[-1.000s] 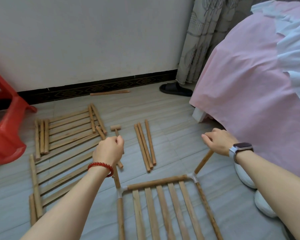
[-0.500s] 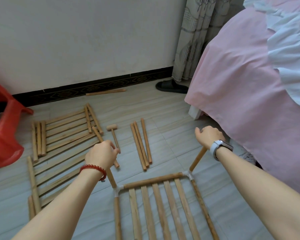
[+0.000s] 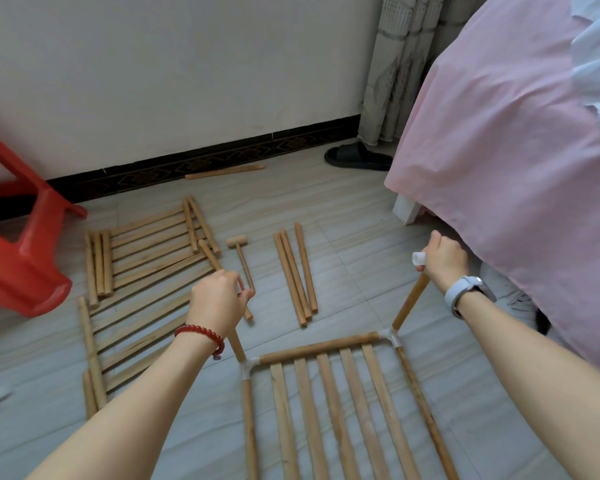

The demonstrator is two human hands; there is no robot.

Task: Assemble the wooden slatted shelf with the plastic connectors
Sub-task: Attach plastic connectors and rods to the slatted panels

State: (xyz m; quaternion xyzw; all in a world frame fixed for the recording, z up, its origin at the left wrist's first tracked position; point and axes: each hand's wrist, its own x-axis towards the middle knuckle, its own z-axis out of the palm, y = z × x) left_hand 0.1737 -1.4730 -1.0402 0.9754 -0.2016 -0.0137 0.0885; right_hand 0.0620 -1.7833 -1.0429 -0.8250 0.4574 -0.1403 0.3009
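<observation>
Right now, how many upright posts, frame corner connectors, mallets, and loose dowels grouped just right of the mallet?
Upright posts: 2
Frame corner connectors: 2
Mallets: 1
Loose dowels: 3
Total: 8

A person's left hand (image 3: 219, 303) and right hand (image 3: 442, 259) each grip the top of a wooden upright post, the left post (image 3: 237, 345) and right post (image 3: 409, 303) rising from white plastic corner connectors (image 3: 389, 336) of a slatted shelf panel (image 3: 329, 403) lying on a tiled floor (image 3: 354, 268). A white connector (image 3: 418, 258) shows at the right hand. A small wooden mallet (image 3: 240, 252), 3 loose dowels (image 3: 297, 271) and more slats (image 3: 146, 258) lie beyond, near a red plastic stool (image 3: 18, 258) and a pink-covered bed (image 3: 520, 140).
</observation>
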